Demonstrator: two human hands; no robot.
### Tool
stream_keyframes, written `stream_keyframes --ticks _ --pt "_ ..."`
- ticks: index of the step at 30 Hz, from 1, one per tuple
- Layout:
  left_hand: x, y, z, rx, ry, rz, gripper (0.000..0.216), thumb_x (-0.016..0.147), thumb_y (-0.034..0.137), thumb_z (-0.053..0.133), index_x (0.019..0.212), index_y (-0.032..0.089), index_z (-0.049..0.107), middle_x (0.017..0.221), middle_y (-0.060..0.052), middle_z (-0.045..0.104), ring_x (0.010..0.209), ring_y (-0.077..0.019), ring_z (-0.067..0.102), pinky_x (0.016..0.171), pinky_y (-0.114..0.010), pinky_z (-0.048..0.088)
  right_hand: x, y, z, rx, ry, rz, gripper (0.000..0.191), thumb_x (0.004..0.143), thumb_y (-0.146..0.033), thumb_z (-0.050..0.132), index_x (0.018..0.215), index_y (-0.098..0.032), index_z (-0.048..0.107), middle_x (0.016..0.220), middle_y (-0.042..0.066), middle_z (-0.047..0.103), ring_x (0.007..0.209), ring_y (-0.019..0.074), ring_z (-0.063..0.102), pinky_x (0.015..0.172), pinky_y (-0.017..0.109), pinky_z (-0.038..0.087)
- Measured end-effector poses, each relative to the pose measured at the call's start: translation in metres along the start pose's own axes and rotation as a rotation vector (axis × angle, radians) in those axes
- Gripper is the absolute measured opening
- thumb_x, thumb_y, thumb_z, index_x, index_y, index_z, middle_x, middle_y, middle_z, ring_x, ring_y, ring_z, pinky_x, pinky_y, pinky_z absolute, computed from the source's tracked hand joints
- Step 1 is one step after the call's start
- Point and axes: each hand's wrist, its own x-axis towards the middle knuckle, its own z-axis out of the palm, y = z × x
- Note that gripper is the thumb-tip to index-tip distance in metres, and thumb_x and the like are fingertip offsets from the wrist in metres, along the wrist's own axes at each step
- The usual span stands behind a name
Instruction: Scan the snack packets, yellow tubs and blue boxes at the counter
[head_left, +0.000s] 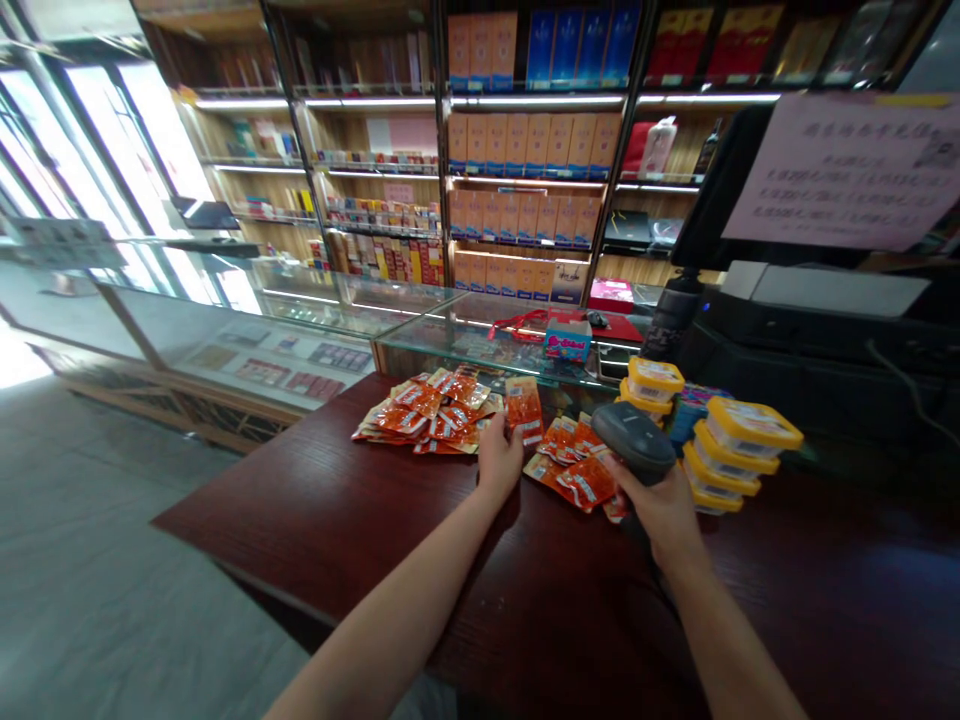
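My left hand is closed on the lower edge of an orange snack packet, holding it upright. In my right hand is a dark barcode scanner, its head tilted toward the packets. A pile of orange and gold packets lies to the left of my left hand. More of the same packets lie between my hands, some partly hidden by the scanner. The print on the held packet is too blurred to read.
Yellow-lidded tubs stand stacked on the right of the dark wooden counter. Behind it are a glass display case and a small colourful box. A monitor with a pink notice rises at the right.
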Motion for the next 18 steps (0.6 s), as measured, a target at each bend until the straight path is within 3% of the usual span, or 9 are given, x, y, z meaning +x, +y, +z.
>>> stream_keyframes --ticks 5,7,11,14,18 --pt "0.036 0.013 -0.019 -0.278 0.153 -0.191 0.014 0.080 0.022 0.058 0.091 0.016 0.056 0.079 -0.001 0.065 0.058 -0.0115 0.061 0.055 -0.024 0.051 0.005 0.001 -0.004 0.033 -0.056 0.021 0.039 0.056 -0.047 0.080 0.070 -0.016 0.060 0.044 -0.004 0.053 0.037 0.0112 0.046 0.036 0.023 0.039" --pt "0.053 0.019 -0.028 -0.277 0.182 -0.264 0.013 0.076 0.021 0.062 0.086 0.014 0.057 0.070 0.001 0.063 0.054 -0.0113 0.060 0.054 -0.024 0.051 0.007 0.002 -0.005 0.065 -0.057 0.029 0.039 0.056 -0.045 0.081 0.071 -0.016 0.060 0.045 -0.004 0.054 0.037 0.0110 0.046 0.036 0.023 0.039" --pt "0.080 0.024 -0.041 -0.019 0.008 -0.306 0.008 0.074 0.012 0.059 0.081 0.011 0.065 0.064 -0.001 0.063 0.057 -0.0130 0.062 0.061 -0.026 0.052 0.008 0.004 -0.006 0.091 -0.057 0.043 0.038 0.058 -0.046 0.079 0.073 -0.016 0.061 0.045 -0.004 0.054 0.037 0.0112 0.045 0.035 0.024 0.039" --pt "0.091 0.023 -0.043 0.304 -0.109 -0.229 0.018 0.071 0.006 0.059 0.083 0.011 0.071 0.070 -0.004 0.068 0.066 -0.0156 0.064 0.066 -0.025 0.050 0.008 0.005 -0.005 0.055 -0.051 0.019 0.036 0.061 -0.047 0.077 0.072 -0.016 0.061 0.044 -0.004 0.054 0.037 0.0118 0.046 0.035 0.024 0.038" --pt "0.105 0.019 -0.038 0.489 -0.229 -0.235 0.025 0.071 0.006 0.058 0.091 0.012 0.072 0.081 -0.007 0.071 0.072 -0.0158 0.065 0.065 -0.022 0.048 0.009 0.007 -0.004 0.025 0.010 -0.027 0.035 0.062 -0.048 0.075 0.065 -0.017 0.060 0.044 -0.003 0.053 0.035 0.0115 0.045 0.034 0.023 0.036"
